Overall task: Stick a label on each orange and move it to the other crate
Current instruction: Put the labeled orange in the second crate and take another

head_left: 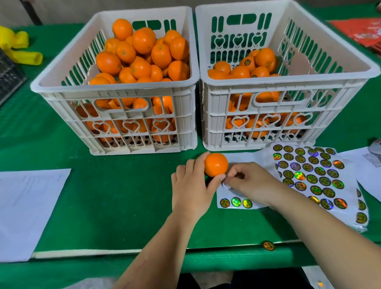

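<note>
Two white crates sit side by side on the green tabletop (120, 195), touching at their rims. Left crate (117, 90) is heaped high with oranges, while the right crate (289, 79) holds a lower pile, and one fruit there shows a round dark label (249, 61) on top. Down in front, just ahead of the gap between the crates, the left hand (193, 187) grips a single orange (216, 164), fingers curled behind it and thumb under its near side, the fruit held just over the cloth. Right hand (251, 180) is right beside it, fingertips pinched together at the orange's lower edge over a nearly used-up sticker sheet (235, 202); what sits between those fingertips is too small to tell. A fuller sheet of holographic stickers (310, 176) lies to the right, overlapping the first. One loose sticker (268, 245) sits on the tabletop's near edge. Papers (19, 208) lie far left.
</note>
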